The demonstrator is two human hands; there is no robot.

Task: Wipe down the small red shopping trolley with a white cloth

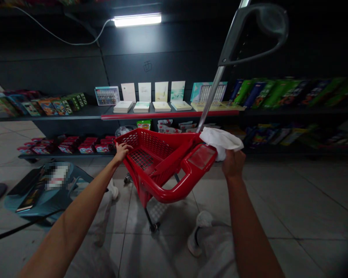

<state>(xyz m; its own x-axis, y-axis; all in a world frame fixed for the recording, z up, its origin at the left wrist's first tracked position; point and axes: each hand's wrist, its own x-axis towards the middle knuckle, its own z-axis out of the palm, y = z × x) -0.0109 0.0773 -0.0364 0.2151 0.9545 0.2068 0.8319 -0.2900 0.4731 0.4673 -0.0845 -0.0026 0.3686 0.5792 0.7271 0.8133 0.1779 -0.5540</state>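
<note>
A red plastic shopping cart [166, 195] stands on wheels in front of me, its slotted basket [159, 144] facing the shelves. My left hand [122, 151] grips the basket's left rim, with the fingers over the edge. In my right hand [233, 164] is a white cloth [222, 139], bunched between the fingers. The cloth lies against the cart's right corner, beside a dull, dusty-looking panel [202, 156] at the handle. Close to that corner a metal pole [213, 94] rises, carrying a black loop-shaped frame [230, 42]. The cloth hides part of the corner.
Dark shelves hold upright cards or books [161, 92], green and blue packs [275, 94] and red packages [88, 144]. At left, a teal stool [75, 173] bears dark flat items. A black cable [20, 230] crosses the lower left. A tube lamp [137, 20] glows above.
</note>
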